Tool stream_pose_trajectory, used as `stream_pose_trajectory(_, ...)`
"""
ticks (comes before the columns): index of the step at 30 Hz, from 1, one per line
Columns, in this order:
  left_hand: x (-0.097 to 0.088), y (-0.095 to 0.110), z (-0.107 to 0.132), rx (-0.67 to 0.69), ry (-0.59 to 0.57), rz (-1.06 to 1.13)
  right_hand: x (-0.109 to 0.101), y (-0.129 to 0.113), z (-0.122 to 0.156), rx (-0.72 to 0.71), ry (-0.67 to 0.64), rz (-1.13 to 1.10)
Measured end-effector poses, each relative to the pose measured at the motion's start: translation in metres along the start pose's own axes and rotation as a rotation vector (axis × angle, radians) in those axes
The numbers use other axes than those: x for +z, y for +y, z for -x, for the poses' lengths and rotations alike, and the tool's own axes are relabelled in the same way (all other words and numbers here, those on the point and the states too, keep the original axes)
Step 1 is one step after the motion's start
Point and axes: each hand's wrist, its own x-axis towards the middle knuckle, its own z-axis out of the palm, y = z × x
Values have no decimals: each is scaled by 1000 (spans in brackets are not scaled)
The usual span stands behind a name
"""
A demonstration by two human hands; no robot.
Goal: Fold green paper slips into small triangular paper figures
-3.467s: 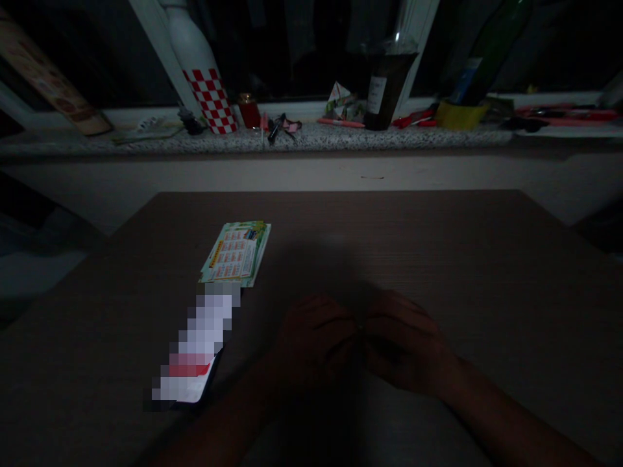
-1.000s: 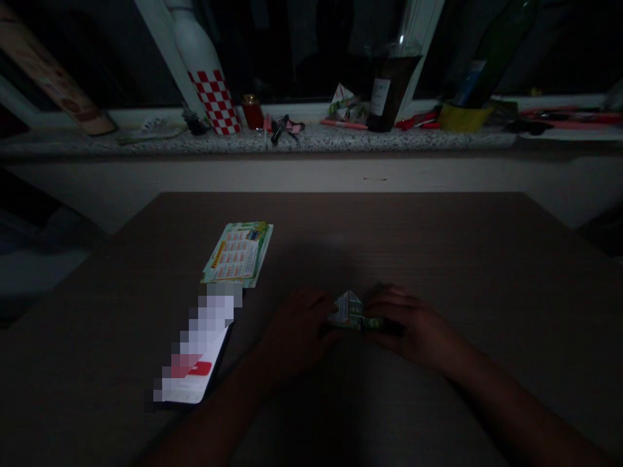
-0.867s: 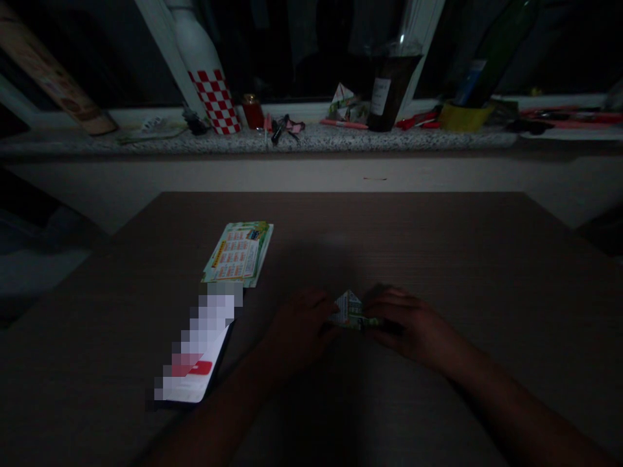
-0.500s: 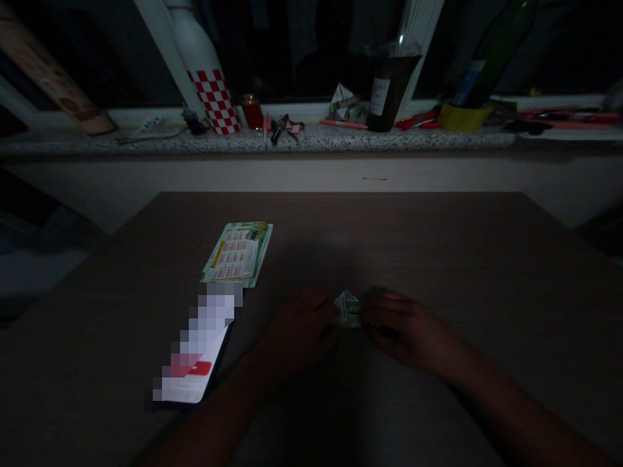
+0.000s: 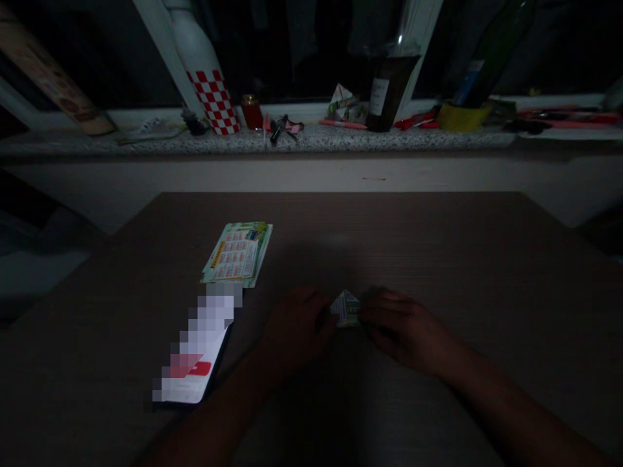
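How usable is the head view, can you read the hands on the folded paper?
Head view: heavily underexposed. Left hand and right hand are dark silhouettes, grip unreadable; folded paper between them catches faint light; windowsill brightest; mosaic patch masks the phone.

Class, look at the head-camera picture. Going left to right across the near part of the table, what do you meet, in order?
lit phone → left hand → small folded paper → right hand. The printed cards overlap the lit phone from side to side, so they are left out.
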Motion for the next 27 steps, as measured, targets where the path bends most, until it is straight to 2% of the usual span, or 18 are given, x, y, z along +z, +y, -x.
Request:
stream_pose_trajectory(3,2,0,0,-32,21,-13,1,0,0,-1,11,-2)
stream_pose_trajectory(12,4,3,1,103,-20,-14,2,2,0,-3,62,-12)
stream_pose_trajectory(21,1,7,-2,152,-67,-84,7,1,-1,-54,82,-8)
stream_pose_trajectory(27,3,8,-3,149,-48,-93,10,3,-4,-5,108,-20)
